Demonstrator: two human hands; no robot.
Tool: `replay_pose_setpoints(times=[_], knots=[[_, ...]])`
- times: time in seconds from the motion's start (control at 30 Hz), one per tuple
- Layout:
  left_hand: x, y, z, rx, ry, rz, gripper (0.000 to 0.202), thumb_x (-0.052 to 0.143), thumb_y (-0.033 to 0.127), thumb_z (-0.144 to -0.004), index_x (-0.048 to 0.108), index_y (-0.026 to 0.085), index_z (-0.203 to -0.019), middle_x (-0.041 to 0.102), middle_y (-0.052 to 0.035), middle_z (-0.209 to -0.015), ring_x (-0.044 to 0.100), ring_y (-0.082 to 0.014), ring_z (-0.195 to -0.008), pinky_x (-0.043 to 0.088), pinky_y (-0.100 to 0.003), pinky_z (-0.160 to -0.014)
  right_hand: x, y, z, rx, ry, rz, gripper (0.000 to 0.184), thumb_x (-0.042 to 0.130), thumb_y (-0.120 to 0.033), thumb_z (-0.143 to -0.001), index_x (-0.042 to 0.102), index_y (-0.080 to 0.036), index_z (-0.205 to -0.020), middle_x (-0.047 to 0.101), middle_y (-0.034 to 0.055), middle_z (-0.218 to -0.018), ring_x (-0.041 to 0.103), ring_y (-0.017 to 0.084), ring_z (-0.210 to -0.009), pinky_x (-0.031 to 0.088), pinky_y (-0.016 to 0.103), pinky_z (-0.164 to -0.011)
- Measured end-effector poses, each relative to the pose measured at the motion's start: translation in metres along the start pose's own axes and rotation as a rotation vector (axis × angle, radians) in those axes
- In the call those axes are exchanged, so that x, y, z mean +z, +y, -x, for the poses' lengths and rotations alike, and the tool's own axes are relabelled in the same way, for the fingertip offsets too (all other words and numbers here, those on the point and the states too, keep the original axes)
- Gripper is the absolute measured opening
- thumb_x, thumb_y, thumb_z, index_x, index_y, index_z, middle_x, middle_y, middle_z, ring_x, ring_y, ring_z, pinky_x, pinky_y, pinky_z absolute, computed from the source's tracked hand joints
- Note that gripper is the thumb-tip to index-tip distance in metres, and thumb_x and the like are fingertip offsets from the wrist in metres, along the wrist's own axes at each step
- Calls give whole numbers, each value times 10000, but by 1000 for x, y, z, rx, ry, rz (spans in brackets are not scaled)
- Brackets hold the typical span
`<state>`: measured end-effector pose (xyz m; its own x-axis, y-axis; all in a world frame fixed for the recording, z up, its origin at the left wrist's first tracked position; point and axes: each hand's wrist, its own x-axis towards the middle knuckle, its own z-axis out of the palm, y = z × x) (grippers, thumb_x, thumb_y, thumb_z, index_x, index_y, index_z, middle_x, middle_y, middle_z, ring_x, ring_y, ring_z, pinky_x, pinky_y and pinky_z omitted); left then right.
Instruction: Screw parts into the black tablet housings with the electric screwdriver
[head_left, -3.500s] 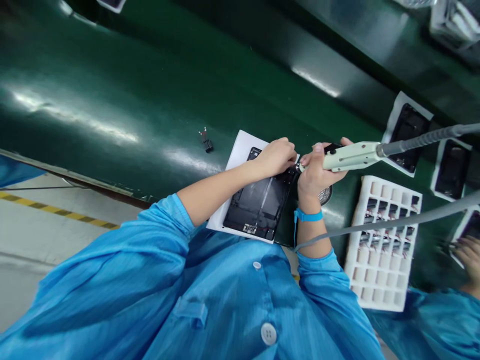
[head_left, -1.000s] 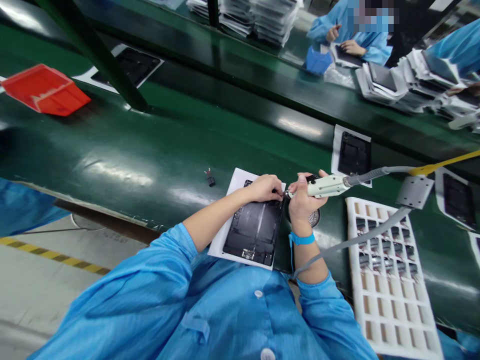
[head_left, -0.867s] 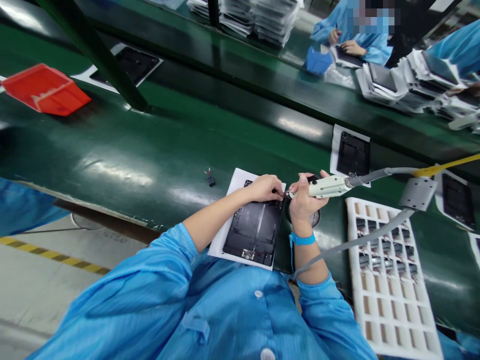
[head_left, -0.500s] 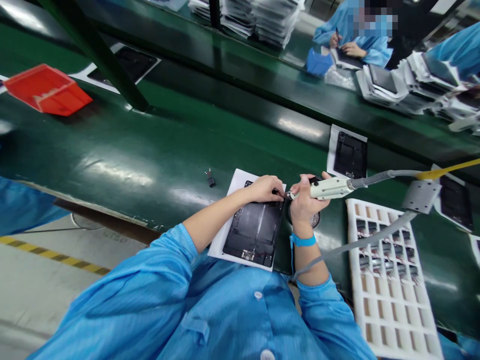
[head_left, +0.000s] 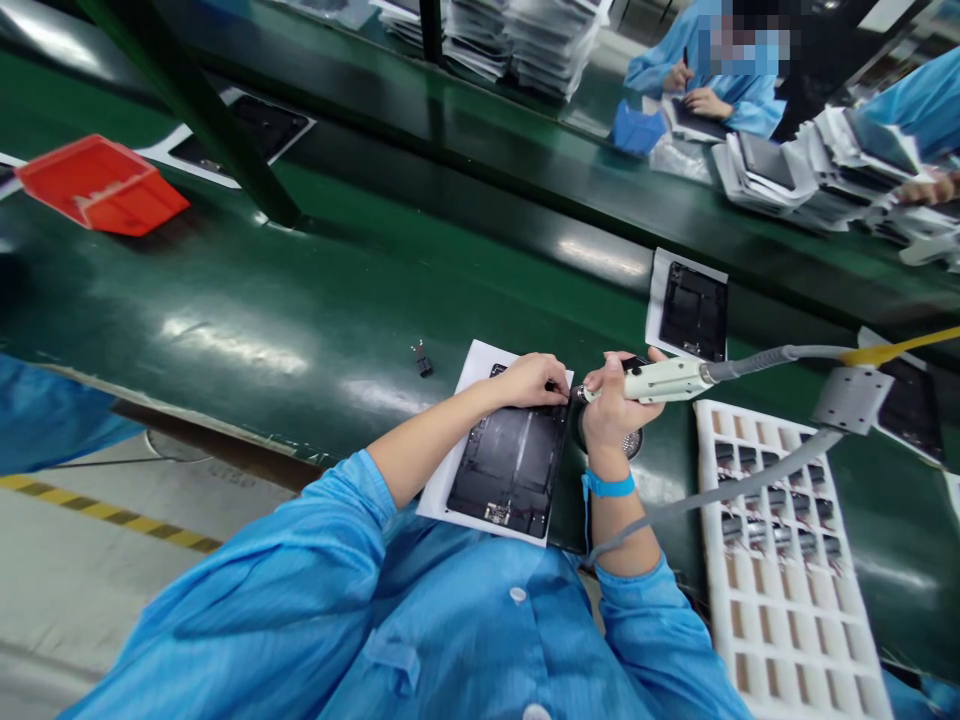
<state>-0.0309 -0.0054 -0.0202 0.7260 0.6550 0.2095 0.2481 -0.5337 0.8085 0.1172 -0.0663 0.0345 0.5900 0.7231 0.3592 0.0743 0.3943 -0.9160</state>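
Right hand (head_left: 613,412) grips a pale tool (head_left: 669,381) beside the black panel (head_left: 502,460), left hand (head_left: 529,380) over its corner, hold unclear; beyond, another panel (head_left: 693,312) drifts nearer, work apparently unfinished.

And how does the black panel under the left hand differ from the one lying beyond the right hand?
The near panel has the left hand on its upper part; no hand touches the far panel.
The near panel shows broad greyish areas inside; the far panel looks almost wholly black.
Both are rectangular and lie on white sheets.
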Motion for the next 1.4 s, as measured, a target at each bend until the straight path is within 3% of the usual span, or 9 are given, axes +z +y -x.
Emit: replay_pose_setpoints(times=[0.37, 0.57, 0.73, 0.83, 1.2, 1.4], knots=[[-1, 3, 0, -18, -1, 21, 136, 909, 117, -948, 929, 233, -879, 890, -33, -945, 783, -226, -992, 520, -318, -918, 1, 0, 1, 8, 1, 34, 752, 958, -711, -889, 548, -288, -1355, 730, -57, -978, 554, 69, -518, 579, 309, -581], [-1, -3, 0, 2, -7, 24, 78, 924, 143, -958, 941, 219, -963, 882, -43, -983, 792, -227, -1017, 547, -318, -956, -2, 3, 1, 16, -28, 35, 730, 956, -675, -913, 544, -285, -1372, 751, -55, -995, 580, 74, -530, 589, 310, -596], [0, -13, -1, -38, 147, 58, 188, 840, 107, -1010, 947, 155, -1157, 870, -91, -1042, 809, -221, -976, 583, -314, -908, 0, 9, -1, 25, 10, 39, 729, 972, -663, -884, 559, -277, -1345, 768, -45, -994, 567, 76, -522, 586, 317, -571], [3, -15, -1, -74, 211, 6, 195, 815, 67, -1000, 947, 145, -1121, 859, -99, -1010, 807, -230, -947, 591, -326, -892, 0, 12, -1, 58, -11, 48, 758, 987, -675, -855, 570, -263, -1335, 762, -46, -960, 571, 79, -521, 578, 313, -560], [9, -12, -1, -63, 181, -70, 234, 767, 21, -985, 938, 146, -1082, 837, -96, -990, 801, -235, -959, 590, -323, -887, 3, 18, 3, 133, -37, 55, 773, 985, -696, -827, 573, -274, -1327, 708, -76, -905, 553, 75, -532, 575, 292, -570], [-4, -1, -2, -166, 144, -56, 158, 798, 47, -967, 903, 164, -974, 811, -70, -936, 784, -227, -957, 578, -301, -909, 6, 29, 11, 211, -79, 69, 829, 991, -722, -794, 594, -248, -1347, 716, -52, -901, 590, 94, -592, 615, 288, -624]])
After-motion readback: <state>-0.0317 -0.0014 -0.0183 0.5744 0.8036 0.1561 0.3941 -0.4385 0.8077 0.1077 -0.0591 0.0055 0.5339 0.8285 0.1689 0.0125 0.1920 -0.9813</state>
